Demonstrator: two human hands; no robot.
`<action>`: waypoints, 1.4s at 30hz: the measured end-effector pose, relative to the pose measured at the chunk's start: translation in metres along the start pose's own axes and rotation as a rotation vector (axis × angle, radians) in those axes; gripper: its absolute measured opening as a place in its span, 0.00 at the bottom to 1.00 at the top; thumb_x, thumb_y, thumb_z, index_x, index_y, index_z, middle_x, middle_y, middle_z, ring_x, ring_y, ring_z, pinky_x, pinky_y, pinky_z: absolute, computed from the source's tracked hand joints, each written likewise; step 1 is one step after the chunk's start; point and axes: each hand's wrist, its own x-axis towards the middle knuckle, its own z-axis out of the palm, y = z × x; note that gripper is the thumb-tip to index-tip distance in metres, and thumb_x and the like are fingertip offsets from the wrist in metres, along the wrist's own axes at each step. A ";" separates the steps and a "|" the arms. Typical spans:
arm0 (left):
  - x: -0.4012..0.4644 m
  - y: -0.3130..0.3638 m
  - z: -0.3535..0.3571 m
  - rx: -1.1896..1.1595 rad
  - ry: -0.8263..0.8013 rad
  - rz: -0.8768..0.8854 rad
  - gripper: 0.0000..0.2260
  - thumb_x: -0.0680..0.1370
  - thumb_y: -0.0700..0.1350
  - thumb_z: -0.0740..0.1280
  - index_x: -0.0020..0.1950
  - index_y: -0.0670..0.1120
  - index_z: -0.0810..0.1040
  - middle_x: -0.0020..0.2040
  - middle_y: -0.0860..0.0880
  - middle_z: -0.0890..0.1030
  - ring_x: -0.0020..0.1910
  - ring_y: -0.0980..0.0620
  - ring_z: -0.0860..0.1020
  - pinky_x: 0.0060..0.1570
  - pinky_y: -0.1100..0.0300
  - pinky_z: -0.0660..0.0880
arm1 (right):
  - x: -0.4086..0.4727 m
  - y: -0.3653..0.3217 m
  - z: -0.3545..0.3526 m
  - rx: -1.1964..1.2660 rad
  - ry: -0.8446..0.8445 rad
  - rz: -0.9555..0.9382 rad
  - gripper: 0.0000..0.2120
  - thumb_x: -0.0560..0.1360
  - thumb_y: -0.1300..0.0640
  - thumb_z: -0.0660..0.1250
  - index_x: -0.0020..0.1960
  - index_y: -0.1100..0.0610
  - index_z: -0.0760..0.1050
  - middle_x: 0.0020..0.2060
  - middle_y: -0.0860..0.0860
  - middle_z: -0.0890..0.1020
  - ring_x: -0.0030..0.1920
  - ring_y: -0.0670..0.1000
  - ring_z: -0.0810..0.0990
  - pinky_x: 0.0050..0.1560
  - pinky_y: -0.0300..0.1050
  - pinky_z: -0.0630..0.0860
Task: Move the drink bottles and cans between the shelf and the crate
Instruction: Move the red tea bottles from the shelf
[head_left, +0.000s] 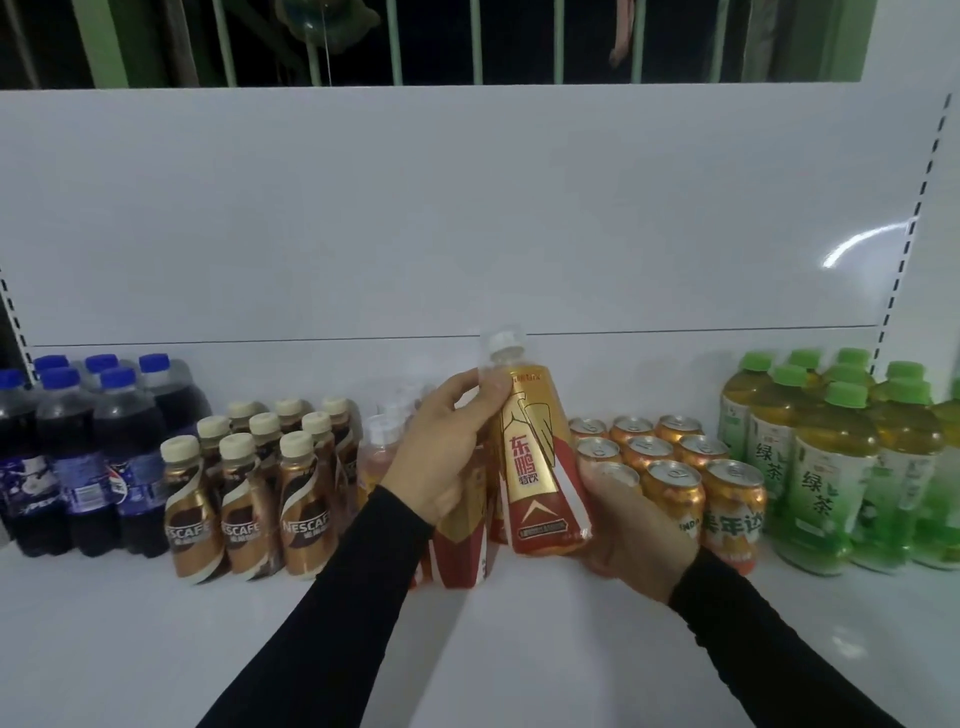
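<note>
1. The left hand (441, 447) grips the neck of a gold-and-red energy drink bottle (540, 467).
2. The right hand (631, 525) cups its base.
3. The bottle tilts above the white shelf (130, 623), between the Nescafé bottles (244, 488) and the orange cans (675, 467).

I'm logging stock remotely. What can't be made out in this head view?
- Crate: not in the head view.
- Red-and-gold bottles on shelf: mostly hidden behind left hand and the held bottle.
- Front can: partly covered by right hand.
- Green tea bottles: cut off at right edge.
</note>
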 end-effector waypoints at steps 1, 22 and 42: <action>-0.002 0.000 0.000 -0.006 0.033 0.001 0.18 0.78 0.49 0.71 0.66 0.44 0.77 0.43 0.48 0.85 0.38 0.52 0.83 0.34 0.59 0.78 | -0.002 -0.002 0.001 -0.128 0.033 -0.028 0.24 0.75 0.42 0.70 0.65 0.55 0.78 0.57 0.57 0.84 0.58 0.59 0.83 0.56 0.57 0.81; -0.011 -0.004 0.009 -0.110 -0.028 -0.124 0.13 0.79 0.46 0.70 0.61 0.44 0.78 0.42 0.47 0.86 0.38 0.52 0.84 0.33 0.59 0.79 | -0.028 -0.002 0.013 0.056 0.004 -0.033 0.28 0.64 0.44 0.79 0.60 0.56 0.80 0.54 0.62 0.84 0.53 0.61 0.84 0.46 0.54 0.83; -0.012 -0.007 0.016 -0.109 0.021 -0.050 0.25 0.77 0.42 0.73 0.71 0.50 0.68 0.50 0.42 0.85 0.40 0.48 0.86 0.35 0.60 0.80 | -0.024 -0.001 0.012 0.067 0.088 -0.066 0.20 0.73 0.51 0.70 0.60 0.62 0.79 0.53 0.63 0.84 0.49 0.57 0.85 0.45 0.48 0.82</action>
